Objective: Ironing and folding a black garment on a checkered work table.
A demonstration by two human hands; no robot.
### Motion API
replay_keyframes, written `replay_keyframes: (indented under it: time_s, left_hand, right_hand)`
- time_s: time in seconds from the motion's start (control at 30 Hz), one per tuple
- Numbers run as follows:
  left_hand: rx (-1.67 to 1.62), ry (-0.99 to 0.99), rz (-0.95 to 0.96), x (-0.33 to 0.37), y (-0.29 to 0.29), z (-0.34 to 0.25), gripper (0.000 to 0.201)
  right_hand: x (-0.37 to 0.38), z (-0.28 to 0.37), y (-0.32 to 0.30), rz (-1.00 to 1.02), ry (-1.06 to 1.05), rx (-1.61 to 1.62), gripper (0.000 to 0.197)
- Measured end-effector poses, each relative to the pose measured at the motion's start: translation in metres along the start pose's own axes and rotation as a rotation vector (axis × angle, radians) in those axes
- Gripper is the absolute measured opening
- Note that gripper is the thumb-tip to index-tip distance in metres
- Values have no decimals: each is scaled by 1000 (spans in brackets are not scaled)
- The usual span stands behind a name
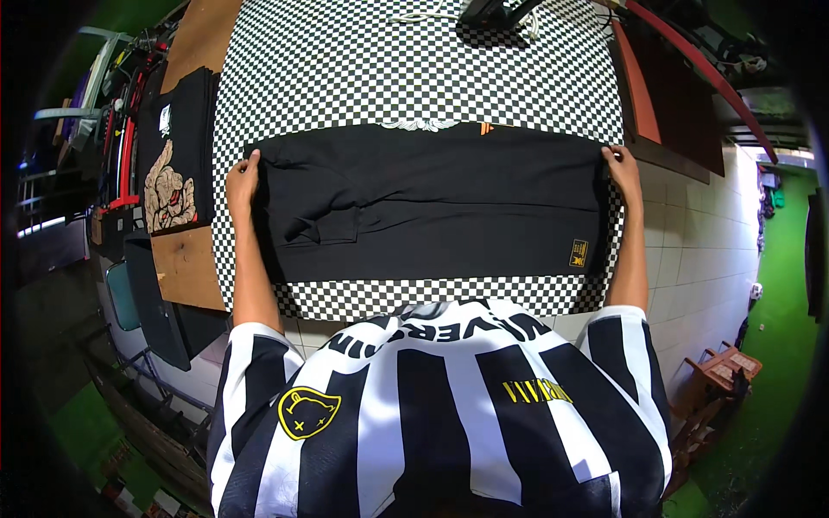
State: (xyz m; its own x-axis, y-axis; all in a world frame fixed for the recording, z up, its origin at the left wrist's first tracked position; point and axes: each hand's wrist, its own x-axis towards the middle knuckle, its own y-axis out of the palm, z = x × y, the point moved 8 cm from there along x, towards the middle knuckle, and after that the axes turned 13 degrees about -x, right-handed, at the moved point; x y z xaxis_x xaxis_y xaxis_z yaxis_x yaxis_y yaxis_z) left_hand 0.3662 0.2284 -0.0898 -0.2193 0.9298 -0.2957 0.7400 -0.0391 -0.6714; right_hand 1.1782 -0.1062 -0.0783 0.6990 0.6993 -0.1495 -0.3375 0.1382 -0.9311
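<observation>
A black T-shirt (466,186) lies folded lengthwise across the checkered table, with a sleeve turned in at its left part. A small yellow-printed label (579,253) shows near its lower right corner, and a bit of grey-white print peeks out along the far edge. At the far left corner, my left hand (243,180) pinches the cloth between thumb and fingers. My right hand (623,169) grips the far right corner the same way. Both forearms reach around the ends of the shirt.
The black-and-white checkered tabletop (345,65) extends beyond the shirt. To the left, a stack of dark printed shirts (177,164) rests on a brown board (192,268). A black stand-like object (496,15) with white cables sits at the far edge. Dark red-brown panels (673,112) stand at right.
</observation>
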Motion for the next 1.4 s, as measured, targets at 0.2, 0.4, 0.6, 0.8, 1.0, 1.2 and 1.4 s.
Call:
replay_keyframes:
  time_s: [0.2,0.4,0.6,0.8,1.0,1.2,1.4]
  left_hand:
    - [-12,91,-81,7,-2,-7,55]
    - [-378,-15,-143,-10,-23,-37,73]
    - [-235,154,-268,31,-10,-31,51]
    - [-71,138,-207,47,-9,-15,49]
    - [60,240,-369,11,6,-58,41]
    - [173,951,25,-170,90,-201,32]
    - [152,1127,326,-252,184,-203,23]
  right_hand:
    - [-12,17,-1,-49,10,-3,46]
    - [-14,-9,-3,66,177,466,31]
    - [13,2,9,-55,239,344,40]
    - [14,1,17,13,138,301,36]
    - [11,8,2,-197,228,247,35]
    - [-74,85,-47,-469,-338,11,34]
    - [-125,125,-29,-248,-595,-324,36]
